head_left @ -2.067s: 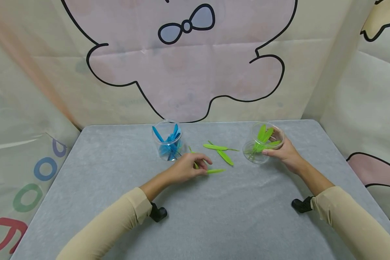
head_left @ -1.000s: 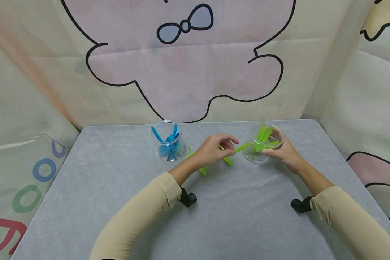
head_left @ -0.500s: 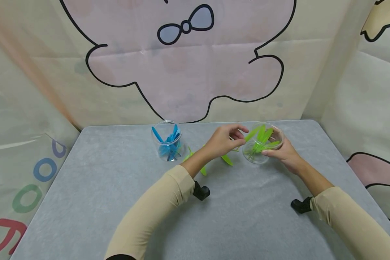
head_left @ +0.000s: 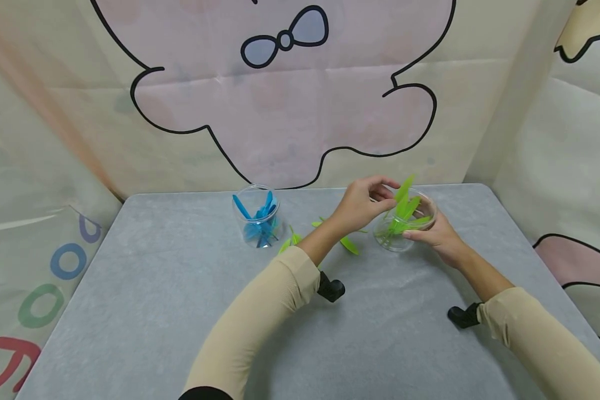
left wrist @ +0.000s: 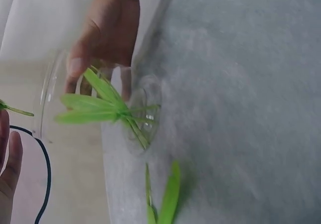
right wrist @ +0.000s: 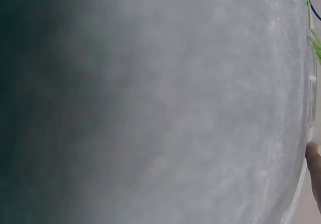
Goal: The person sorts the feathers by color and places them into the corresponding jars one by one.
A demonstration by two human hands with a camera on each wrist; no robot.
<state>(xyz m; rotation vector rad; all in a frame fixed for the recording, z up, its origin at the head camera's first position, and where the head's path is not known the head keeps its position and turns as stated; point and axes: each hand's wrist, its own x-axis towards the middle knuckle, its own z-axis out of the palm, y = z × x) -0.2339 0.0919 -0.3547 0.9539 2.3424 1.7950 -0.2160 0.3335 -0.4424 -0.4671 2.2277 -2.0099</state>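
My left hand [head_left: 362, 204] is just left of the clear plastic jar's mouth, its thumb and fingers pinching a green artificial leaf [head_left: 406, 186]. In the left wrist view, that leaf's thin stem [left wrist: 21, 111] points toward the jar's rim. My right hand [head_left: 444, 240] grips the clear jar [head_left: 381, 240] from its right side, thumb in front. Inside the jar stand several green leaves [left wrist: 93, 107], stems toward the base. Only a fingertip [right wrist: 312, 151] of the right hand shows in the right wrist view.
A second clear jar [head_left: 241, 222] with several blue leaves [head_left: 262, 216] stands to the left at the table's back. Loose green leaves [head_left: 349, 245] lie on the grey tabletop [head_left: 380, 328] between the jars, partly hidden by the left arm. A printed curtain [head_left: 300, 111] hangs behind.
My left hand picked up a green leaf from the table, carried it right and raised it to the jar's mouth, turning it more upright. The right hand and jar have stayed put.
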